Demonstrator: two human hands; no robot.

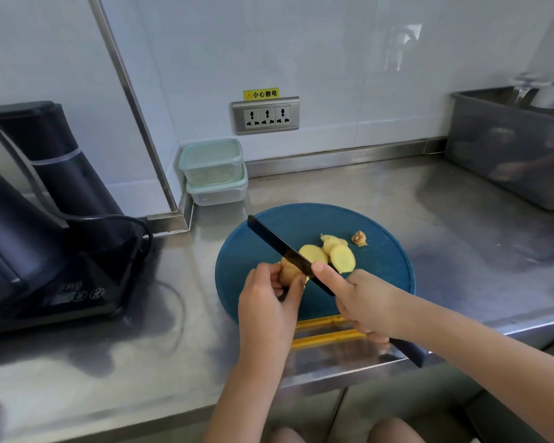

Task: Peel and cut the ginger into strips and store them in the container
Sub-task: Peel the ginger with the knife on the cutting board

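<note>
A round blue cutting board (381, 266) lies on the steel counter. My left hand (267, 302) pinches a chunk of ginger (289, 272) with brown skin on the board. My right hand (363, 303) grips the handle of a black knife (277, 243), index finger laid along the blade, which stands against the ginger's right side. Several yellow peeled slices (342, 258) lie just right of the blade. A brown ginger scrap (359, 238) sits farther right. Two stacked clear containers with pale green lids (213, 171) stand in the back corner.
A black kettle and tea station (45, 219) with its cord fills the left counter. A grey tub (509, 148) stands at the back right. A yellow strip (327, 330) lies at the board's near edge, close to the counter's front edge. A wall socket (265, 116) is behind.
</note>
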